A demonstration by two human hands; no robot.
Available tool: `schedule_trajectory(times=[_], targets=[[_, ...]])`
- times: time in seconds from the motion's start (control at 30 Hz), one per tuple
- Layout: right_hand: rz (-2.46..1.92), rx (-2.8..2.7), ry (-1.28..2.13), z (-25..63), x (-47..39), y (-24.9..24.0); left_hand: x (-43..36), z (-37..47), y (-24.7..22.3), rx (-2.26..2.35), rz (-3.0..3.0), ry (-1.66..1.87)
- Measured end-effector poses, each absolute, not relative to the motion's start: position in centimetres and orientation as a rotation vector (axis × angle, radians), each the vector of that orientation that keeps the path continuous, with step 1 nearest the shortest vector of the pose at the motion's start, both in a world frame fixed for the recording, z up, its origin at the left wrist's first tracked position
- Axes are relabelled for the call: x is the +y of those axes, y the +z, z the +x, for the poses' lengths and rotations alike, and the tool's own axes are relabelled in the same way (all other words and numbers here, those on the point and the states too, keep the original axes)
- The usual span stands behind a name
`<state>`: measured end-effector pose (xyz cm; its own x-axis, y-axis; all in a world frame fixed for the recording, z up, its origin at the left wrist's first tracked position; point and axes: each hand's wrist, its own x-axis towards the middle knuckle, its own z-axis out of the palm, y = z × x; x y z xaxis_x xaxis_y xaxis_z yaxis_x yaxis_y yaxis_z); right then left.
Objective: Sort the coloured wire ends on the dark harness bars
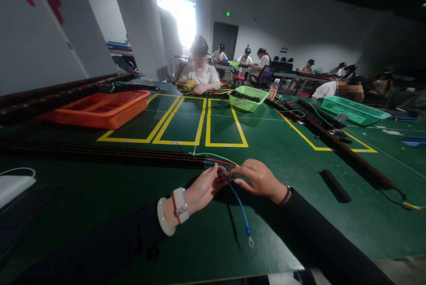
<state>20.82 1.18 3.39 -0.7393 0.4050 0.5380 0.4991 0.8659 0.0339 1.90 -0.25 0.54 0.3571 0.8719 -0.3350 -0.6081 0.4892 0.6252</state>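
Several coloured wires come out of the end of a long dark brown bar (159, 159) lying across the table. My left hand (208, 187), with a watch and a white bangle at the wrist, is closed around the wires near that end. A blue wire (238, 199) passes over its fingers and hangs toward me, with a ring terminal (250, 242) at its tip. My right hand (258, 178) pinches the end of the red wire (221, 161), where a bit of yellow shows at the fingertips. A green wire (216, 155) arcs just above it. The fingers partly hide the wires.
On the green table (126, 236) are yellow taped boxes, an orange basket (123, 114), a light green basket (248, 105) and a teal basket (356, 112). A dark block (335, 186) and another long bar (346, 152) lie right. A co-worker (201, 72) sits opposite.
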Motion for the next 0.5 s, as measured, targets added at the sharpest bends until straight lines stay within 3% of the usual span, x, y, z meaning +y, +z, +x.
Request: schedule_trajectory(times=[0.13, 0.5], targets=[[-0.647, -2.654, -0.204, 19.9, 0.0, 3.7, -0.1, 2.0, 0.7, 0.675, 0.44, 1.006], [-1.178, -2.693, -0.12, 19.8, 0.5, 3.6, -0.1, 2.1, 0.1, 0.579, 0.523, 1.003]])
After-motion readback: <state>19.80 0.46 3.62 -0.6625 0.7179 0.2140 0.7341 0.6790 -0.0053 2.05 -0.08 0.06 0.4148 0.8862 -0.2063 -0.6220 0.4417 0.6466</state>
